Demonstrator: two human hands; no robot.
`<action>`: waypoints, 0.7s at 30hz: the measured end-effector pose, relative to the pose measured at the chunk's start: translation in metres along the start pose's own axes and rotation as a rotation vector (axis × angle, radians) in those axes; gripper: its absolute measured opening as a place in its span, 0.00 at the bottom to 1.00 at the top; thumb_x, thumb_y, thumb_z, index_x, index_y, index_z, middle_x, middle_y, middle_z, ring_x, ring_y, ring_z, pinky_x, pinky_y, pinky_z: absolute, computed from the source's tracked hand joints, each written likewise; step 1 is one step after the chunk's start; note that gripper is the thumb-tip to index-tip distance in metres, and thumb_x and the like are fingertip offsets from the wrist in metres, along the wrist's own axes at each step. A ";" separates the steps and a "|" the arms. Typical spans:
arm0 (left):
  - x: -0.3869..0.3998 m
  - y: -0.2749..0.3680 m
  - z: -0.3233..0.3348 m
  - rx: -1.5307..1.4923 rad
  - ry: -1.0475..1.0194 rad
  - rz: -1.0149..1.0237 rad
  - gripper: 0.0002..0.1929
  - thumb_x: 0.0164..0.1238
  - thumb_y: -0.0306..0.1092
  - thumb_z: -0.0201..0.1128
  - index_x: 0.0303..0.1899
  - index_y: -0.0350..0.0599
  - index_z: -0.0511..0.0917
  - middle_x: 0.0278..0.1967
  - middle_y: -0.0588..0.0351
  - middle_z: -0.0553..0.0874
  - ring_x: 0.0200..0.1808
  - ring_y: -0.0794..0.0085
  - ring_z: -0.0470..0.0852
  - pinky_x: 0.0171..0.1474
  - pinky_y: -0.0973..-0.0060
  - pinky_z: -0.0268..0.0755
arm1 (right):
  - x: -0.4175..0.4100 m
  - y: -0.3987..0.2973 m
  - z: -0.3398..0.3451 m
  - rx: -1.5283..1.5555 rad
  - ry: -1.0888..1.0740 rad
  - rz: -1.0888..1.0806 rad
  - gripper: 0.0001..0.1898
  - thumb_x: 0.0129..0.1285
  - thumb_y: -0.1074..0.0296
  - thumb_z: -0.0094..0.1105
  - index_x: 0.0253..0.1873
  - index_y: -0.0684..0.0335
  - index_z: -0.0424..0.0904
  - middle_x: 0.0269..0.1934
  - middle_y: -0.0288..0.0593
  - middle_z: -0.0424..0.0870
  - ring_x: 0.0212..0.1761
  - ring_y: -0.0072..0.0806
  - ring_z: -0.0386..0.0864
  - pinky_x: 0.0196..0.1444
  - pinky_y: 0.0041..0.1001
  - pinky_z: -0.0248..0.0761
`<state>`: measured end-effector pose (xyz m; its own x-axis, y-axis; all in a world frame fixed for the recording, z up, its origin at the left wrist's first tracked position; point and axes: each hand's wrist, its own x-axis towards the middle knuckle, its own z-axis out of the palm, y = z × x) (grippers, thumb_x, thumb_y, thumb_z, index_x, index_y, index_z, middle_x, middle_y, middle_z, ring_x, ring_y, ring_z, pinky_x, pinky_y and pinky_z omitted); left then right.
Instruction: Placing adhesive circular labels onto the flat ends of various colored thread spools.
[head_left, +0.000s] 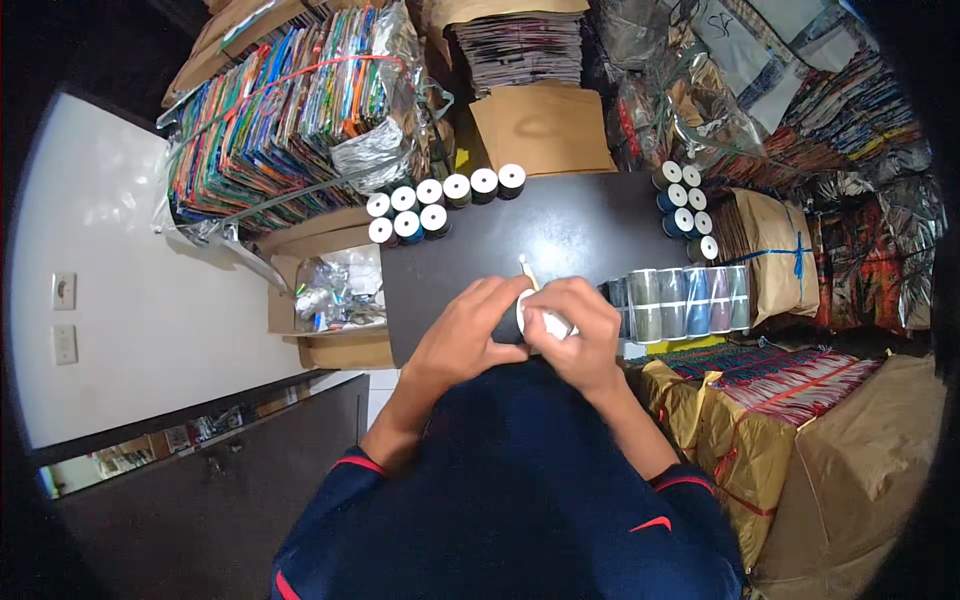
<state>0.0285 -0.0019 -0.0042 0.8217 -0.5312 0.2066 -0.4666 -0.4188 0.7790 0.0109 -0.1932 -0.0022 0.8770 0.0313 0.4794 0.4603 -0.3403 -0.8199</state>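
Note:
My left hand (474, 328) is wrapped round a dark thread spool (510, 327) with a white end, close to my body. At that end my right hand (574, 330) pinches a white piece (556, 325) between thumb and fingers; I cannot tell whether it is loose or part of the spool. Just beyond my fingers, a thin pale stick with a white tip (524, 262) lies on the dark table (480, 247). Beside my right hand, several plastic-wrapped thread spools (686, 305) in green, grey, blue and mauve lie in a row.
White-ended spools (431, 202) stand in rows at the back left, and more spools (681, 206) at the back right. Left of the table sits a cardboard box (281, 300) of clear plastic scraps. Bundled packets (285, 112), brown paper sheets (544, 131) and wrapped parcels (780, 255) crowd the edges.

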 end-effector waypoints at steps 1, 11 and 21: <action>0.001 0.002 0.001 0.010 0.002 -0.001 0.36 0.50 0.31 0.80 0.64 0.37 0.76 0.54 0.40 0.83 0.57 0.42 0.83 0.60 0.58 0.76 | 0.002 0.004 0.000 -0.040 0.015 0.018 0.06 0.57 0.78 0.72 0.41 0.67 0.88 0.36 0.48 0.88 0.37 0.40 0.87 0.43 0.33 0.79; 0.002 -0.001 -0.002 -0.001 0.015 -0.096 0.36 0.52 0.32 0.80 0.65 0.37 0.76 0.55 0.40 0.83 0.57 0.42 0.83 0.61 0.57 0.76 | -0.013 0.003 -0.006 0.052 -0.113 -0.014 0.08 0.55 0.77 0.74 0.40 0.64 0.88 0.36 0.48 0.89 0.37 0.41 0.88 0.43 0.34 0.82; 0.000 0.002 0.001 -0.054 0.039 -0.097 0.35 0.53 0.34 0.79 0.65 0.40 0.75 0.53 0.41 0.82 0.56 0.41 0.81 0.62 0.54 0.74 | -0.016 0.024 -0.009 -0.017 -0.032 0.001 0.08 0.56 0.77 0.73 0.41 0.66 0.88 0.37 0.48 0.88 0.38 0.41 0.88 0.43 0.34 0.81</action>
<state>0.0275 -0.0038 -0.0036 0.8747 -0.4604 0.1513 -0.3671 -0.4256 0.8271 0.0063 -0.2101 -0.0267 0.8814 0.0610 0.4684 0.4575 -0.3566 -0.8146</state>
